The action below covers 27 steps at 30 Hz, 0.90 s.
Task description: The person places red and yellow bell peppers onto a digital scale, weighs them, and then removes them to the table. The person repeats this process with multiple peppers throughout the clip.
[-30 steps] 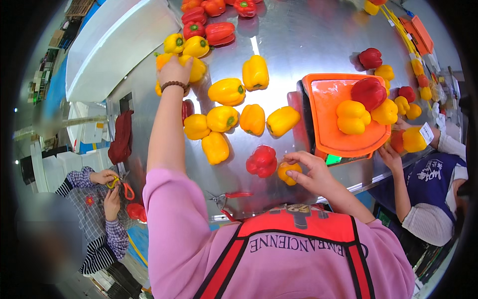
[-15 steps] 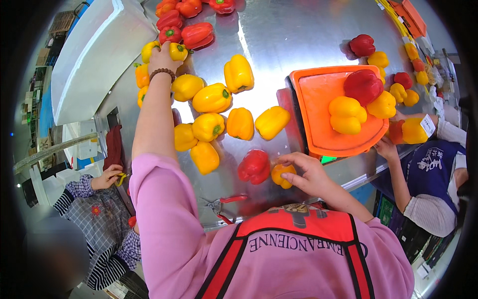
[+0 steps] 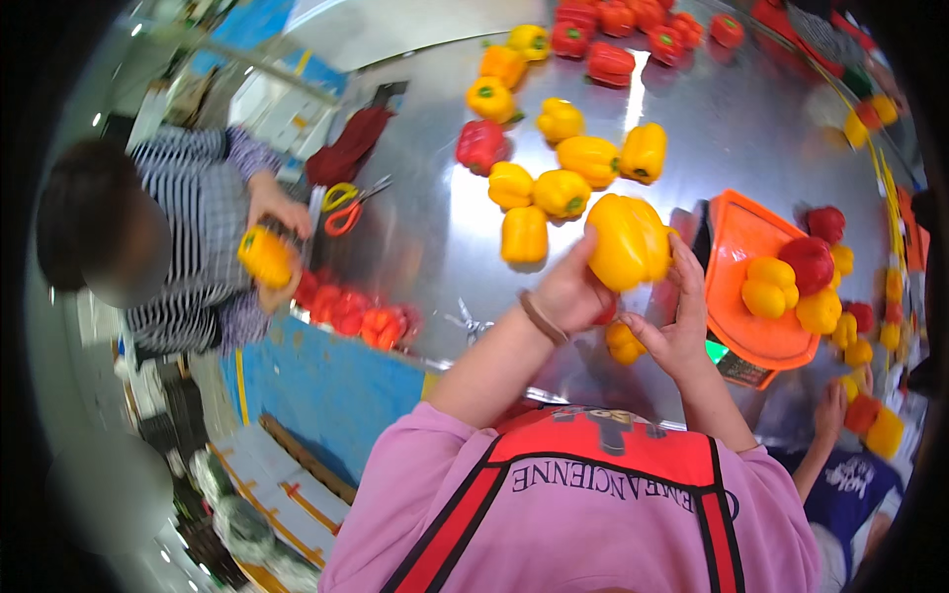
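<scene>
My left hand (image 3: 578, 282) holds a large yellow bell pepper (image 3: 625, 240) up over the steel table. My right hand (image 3: 677, 321) is at the pepper's right side, thumb and fingers apart; whether the fingertips touch it is unclear. A smaller yellow pepper (image 3: 626, 346) lies below my right thumb, beside a red one mostly hidden by my hands. A group of yellow peppers (image 3: 562, 194) and a red pepper (image 3: 481, 146) lies just beyond. To the right, an orange tray (image 3: 736, 232) on a scale holds yellow peppers (image 3: 769, 288) and a red one (image 3: 806, 265).
Red peppers (image 3: 610, 63) lie at the back. At the left, a co-worker (image 3: 183, 227) holds a yellow pepper, near scissors (image 3: 344, 208) and red peppers (image 3: 346, 311). Clippers (image 3: 473, 324) lie by my left arm. Another worker (image 3: 840, 494) handles peppers at the lower right.
My left hand has come back from the far left group to the middle, now with a yellow pepper. My right hand has risen from the small pepper. The view has swung left.
</scene>
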Tool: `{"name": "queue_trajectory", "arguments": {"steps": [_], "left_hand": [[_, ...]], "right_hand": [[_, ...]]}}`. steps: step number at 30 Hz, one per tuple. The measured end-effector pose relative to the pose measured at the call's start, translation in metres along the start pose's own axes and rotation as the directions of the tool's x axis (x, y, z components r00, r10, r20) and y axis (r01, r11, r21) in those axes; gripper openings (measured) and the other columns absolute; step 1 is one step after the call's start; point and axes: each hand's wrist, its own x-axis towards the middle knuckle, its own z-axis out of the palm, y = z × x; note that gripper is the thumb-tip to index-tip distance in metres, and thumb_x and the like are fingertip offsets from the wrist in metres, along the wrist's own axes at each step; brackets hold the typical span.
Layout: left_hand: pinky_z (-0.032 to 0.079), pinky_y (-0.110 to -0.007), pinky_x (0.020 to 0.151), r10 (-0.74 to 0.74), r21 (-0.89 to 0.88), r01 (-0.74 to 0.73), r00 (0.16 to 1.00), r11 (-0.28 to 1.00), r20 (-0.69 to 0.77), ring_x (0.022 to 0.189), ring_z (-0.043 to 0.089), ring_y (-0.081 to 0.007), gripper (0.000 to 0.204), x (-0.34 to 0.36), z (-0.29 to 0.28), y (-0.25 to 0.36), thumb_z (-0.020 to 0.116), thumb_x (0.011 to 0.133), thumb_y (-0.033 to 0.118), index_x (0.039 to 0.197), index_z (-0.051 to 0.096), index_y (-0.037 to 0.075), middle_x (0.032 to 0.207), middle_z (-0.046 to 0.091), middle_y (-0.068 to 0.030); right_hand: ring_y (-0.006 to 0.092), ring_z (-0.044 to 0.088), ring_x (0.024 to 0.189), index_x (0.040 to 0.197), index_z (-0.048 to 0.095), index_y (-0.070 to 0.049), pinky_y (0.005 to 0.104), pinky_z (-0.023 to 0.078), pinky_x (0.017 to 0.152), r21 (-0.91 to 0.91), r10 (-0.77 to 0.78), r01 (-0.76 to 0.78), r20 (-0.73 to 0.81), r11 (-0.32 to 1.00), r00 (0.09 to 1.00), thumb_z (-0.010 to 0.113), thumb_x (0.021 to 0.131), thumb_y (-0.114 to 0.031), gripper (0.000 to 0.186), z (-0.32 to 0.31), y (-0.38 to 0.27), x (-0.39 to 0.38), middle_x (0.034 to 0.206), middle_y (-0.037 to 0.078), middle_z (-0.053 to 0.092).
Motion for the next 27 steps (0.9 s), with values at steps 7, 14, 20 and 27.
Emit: {"name": "queue_trajectory", "arguments": {"steps": [7, 14, 20, 27], "left_hand": [[0.044, -0.038, 0.104, 0.105, 0.238, -0.079, 0.99, 0.968, -0.096, 0.127, 0.05, -0.0188, 0.061, -0.078, 0.005, -0.063, 0.047, 0.1, 0.048, 0.147, 0.034, 0.011, 0.141, 0.048, -0.0062], [0.048, -0.031, 0.097, 0.507, 0.879, -0.211, 0.861, 0.427, -0.039, 0.114, 0.055, -0.0173, 0.052, -0.086, 0.079, -0.116, 0.066, 0.09, 0.011, 0.137, 0.045, 0.003, 0.127, 0.053, -0.0108], [0.051, -0.032, 0.093, 0.386, 0.559, -0.299, 0.922, 0.774, -0.042, 0.111, 0.059, -0.0198, 0.044, -0.072, 0.112, -0.143, 0.052, 0.1, 0.024, 0.137, 0.044, 0.001, 0.125, 0.055, -0.0133], [0.046, -0.036, 0.1, 0.183, 0.693, -0.028, 0.972, 0.72, -0.151, 0.118, 0.057, -0.0218, 0.067, -0.053, 0.115, -0.166, 0.017, 0.104, 0.053, 0.14, 0.044, 0.004, 0.131, 0.057, -0.0108]], "right_hand": [[0.0381, 0.051, 0.125, 0.132, 0.049, -0.007, 0.0448, 0.042, 0.104, 0.162, -0.14, 0.124, 0.093, 0.979, 0.986, 0.087, 0.061, -0.018, 0.081, -0.019, -0.024, -0.025, 0.135, 0.021, 0.051], [0.0358, 0.055, 0.118, 0.126, 0.055, -0.008, 0.0425, 0.045, 0.101, -0.083, -0.109, 0.124, 0.168, 0.989, 0.98, 0.09, 0.059, -0.021, 0.077, -0.081, -0.043, -0.061, 0.126, 0.018, 0.056], [0.0354, 0.055, 0.109, 0.129, 0.055, -0.008, 0.0435, 0.047, 0.092, -0.118, -0.166, 0.174, 0.076, 0.978, 0.983, 0.086, 0.063, -0.03, 0.076, -0.134, -0.052, -0.073, 0.12, 0.015, 0.055], [0.035, 0.056, 0.107, 0.128, 0.055, -0.007, 0.0421, 0.047, 0.092, 0.0, 0.013, -0.013, 0.024, 1.0, 1.0, 0.084, 0.068, -0.036, 0.073, -0.171, -0.029, -0.106, 0.116, 0.016, 0.057]]}}
